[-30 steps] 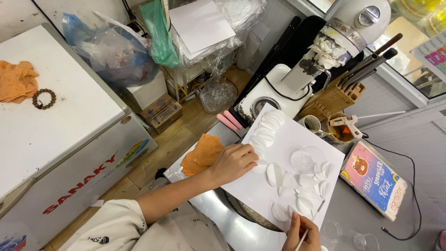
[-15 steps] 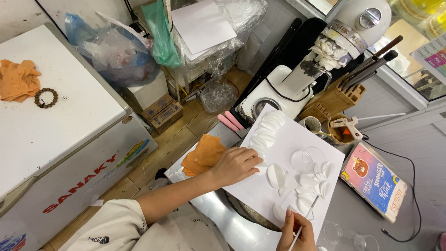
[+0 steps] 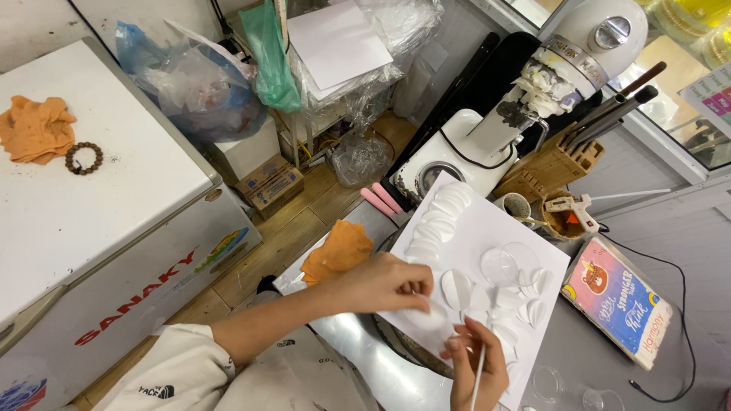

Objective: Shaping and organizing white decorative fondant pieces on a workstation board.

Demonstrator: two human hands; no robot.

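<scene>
Cluttered steel worktop (image 3: 358,358), white petals drying on a paper sheet (image 3: 487,228).
Left hand (image 3: 388,283) pinches a petal (image 3: 428,316); right hand (image 3: 474,365) grips, seemingly, a thin brush (image 3: 478,380). Pressing hard could crack it.

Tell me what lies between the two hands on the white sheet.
In the head view, between left hand and right hand: bare white sheet and one white petal-like piece.

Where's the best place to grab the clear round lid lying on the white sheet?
Probably by the rim of the clear lid, pinched from above at its far-right edge. It lies flat on the white sheet, with white petals crowding its near side and both hands working there.
</scene>
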